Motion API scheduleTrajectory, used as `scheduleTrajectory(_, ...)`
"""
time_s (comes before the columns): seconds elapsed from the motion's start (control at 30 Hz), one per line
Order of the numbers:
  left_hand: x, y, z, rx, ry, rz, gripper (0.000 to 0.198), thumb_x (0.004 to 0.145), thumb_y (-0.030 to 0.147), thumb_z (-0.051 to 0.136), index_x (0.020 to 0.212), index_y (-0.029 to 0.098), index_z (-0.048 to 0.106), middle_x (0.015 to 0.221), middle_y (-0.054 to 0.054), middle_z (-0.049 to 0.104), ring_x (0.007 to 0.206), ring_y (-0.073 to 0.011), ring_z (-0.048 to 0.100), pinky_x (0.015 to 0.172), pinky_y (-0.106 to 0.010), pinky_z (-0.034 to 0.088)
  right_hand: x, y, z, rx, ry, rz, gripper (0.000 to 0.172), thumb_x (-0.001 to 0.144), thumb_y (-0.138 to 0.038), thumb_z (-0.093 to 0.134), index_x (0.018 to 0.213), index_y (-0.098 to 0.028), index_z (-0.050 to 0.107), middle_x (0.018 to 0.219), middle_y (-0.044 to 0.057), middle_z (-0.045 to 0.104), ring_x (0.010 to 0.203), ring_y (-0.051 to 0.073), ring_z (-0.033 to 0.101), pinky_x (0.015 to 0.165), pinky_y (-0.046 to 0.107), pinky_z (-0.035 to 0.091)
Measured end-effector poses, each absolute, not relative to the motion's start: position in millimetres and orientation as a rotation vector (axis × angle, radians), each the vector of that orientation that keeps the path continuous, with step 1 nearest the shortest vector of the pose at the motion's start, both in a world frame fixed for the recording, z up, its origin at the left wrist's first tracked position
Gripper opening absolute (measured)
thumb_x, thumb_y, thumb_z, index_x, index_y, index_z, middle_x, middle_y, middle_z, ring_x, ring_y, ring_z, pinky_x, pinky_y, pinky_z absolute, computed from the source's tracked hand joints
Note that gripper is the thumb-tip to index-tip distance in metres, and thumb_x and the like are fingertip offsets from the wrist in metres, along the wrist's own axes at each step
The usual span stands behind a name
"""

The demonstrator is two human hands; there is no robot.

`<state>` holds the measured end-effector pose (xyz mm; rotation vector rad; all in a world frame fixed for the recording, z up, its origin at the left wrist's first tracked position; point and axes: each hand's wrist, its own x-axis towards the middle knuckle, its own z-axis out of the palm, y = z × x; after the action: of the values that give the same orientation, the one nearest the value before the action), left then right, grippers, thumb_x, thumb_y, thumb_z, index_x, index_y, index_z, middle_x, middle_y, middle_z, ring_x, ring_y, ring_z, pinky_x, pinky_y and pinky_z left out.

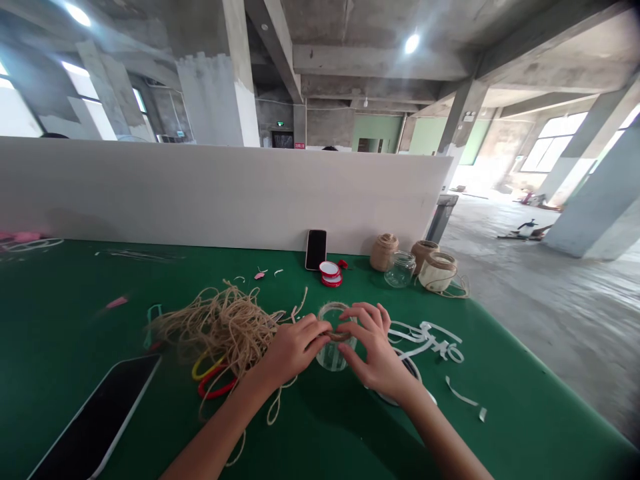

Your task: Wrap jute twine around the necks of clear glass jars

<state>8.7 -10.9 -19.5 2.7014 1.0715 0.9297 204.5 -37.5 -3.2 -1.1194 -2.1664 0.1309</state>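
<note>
A clear glass jar (331,359) stands upright on the green table, with jute twine (340,337) wound around its neck. My left hand (300,341) is closed at the near left side of the neck, thumb and fingers pressed onto the twine. On the other side my right hand (371,348) curves over the rim, its fingertips on the same twine and its thumb near the glass. A loose heap of jute twine (227,327) lies to the left of my left hand. Scissors with red and yellow handles (216,387) lie partly under its strands.
Twine-wrapped jars (384,252) and a bare glass jar (400,270) stand at the back right. White strips (425,340) and a tape roll (413,373) lie right of my hands. A phone (316,250) leans against the white partition (225,197); a tablet (95,420) lies front left.
</note>
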Motion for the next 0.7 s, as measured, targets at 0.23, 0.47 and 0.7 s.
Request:
scheduleTrajectory(0.23, 8.9, -16.8, -14.7, 2.548, 1.061, 0.916, 0.026, 0.093, 0.026, 0.038, 0.118, 0.023, 0.045, 0.095, -0.003, 0.060, 0.077, -0.0143, 0.059, 0.066, -0.024, 0.045, 198.4, -39.3, -3.8, -1.109, -2.160, 0.104, 0.011, 0.085, -0.015, 0.044, 0.086, -0.022, 0.053, 0.091, 0.001, 0.061, 0.105, 0.021, 0.046, 0.103, 0.051, 0.002)
scheduleTrajectory(0.47, -3.7, -7.8, -18.5, 2.631, 1.058, 0.887, 0.033, 0.093, 0.028, 0.037, 0.124, 0.024, 0.044, 0.100, -0.005, 0.061, 0.076, -0.0156, 0.058, 0.077, -0.032, 0.047, 204.1, -36.9, -3.7, -1.085, -2.153, 0.186, 0.014, 0.084, -0.011, 0.043, 0.087, -0.023, 0.051, 0.092, 0.000, 0.059, 0.106, 0.020, 0.045, 0.103, 0.049, 0.005)
scheduleTrajectory(0.7, -0.6, -12.0, -15.3, 2.480, 1.046, 0.935, 0.024, 0.092, 0.027, 0.040, 0.114, 0.025, 0.051, 0.093, -0.001, 0.061, 0.066, -0.0115, 0.055, 0.079, -0.030, 0.043, 210.9, -33.3, -3.6, -1.018, -2.015, 0.494, 0.010, 0.089, -0.020, 0.043, 0.086, -0.023, 0.052, 0.092, 0.002, 0.057, 0.103, 0.020, 0.045, 0.099, 0.043, 0.023)
